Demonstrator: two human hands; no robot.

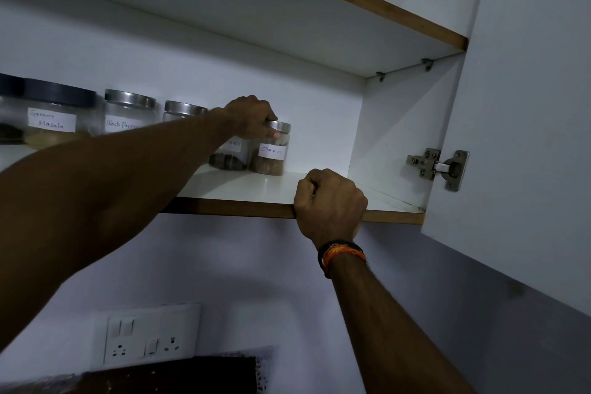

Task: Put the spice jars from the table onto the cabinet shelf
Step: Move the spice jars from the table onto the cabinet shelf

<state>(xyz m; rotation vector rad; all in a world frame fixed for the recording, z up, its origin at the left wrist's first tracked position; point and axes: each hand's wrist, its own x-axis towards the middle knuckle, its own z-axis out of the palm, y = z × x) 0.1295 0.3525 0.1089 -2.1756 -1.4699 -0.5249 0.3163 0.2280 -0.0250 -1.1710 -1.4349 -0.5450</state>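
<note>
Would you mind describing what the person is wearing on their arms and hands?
Both forearms are bare, with no sleeves in view. The right hand has an orange thread band at the wrist, alongside a dark band. The left hand shows no gloves, rings or bands.

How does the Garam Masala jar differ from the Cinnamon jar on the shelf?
The Garam Masala jar has a dark lid; the Cinnamon jar has a silver one. Garam Masala is wider and stands untouched at the left; Cinnamon is slimmer, rightmost, its lid gripped by the left hand. Both are clear, upright, with handwritten white labels.
</note>
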